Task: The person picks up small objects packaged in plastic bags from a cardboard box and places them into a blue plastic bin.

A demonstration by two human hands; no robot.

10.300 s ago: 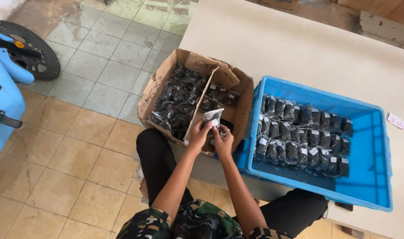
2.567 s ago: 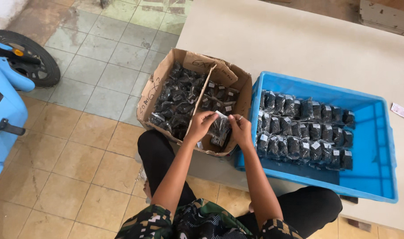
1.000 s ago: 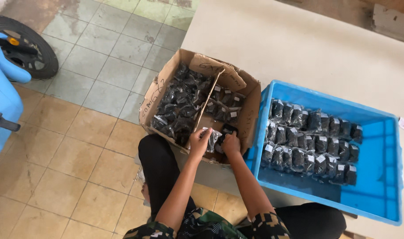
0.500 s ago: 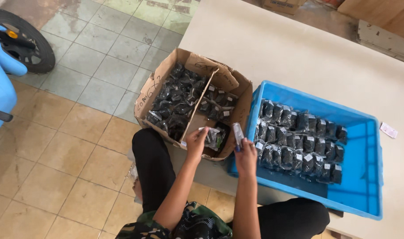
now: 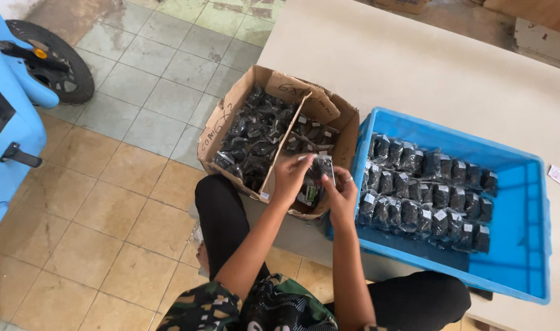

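Pinching one clear packet (image 5: 320, 168) again, both hands rejoined: left hand (image 5: 292, 178) at 9 o'clock, right hand (image 5: 340, 195) at 4 o'clock, fingers clamped on it over the cardboard box (image 5: 231, 116).

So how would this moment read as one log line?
left hand: holds small clear packet | right hand: holds same packet | place: over cardboard box | beside: blue crate with rows of packets
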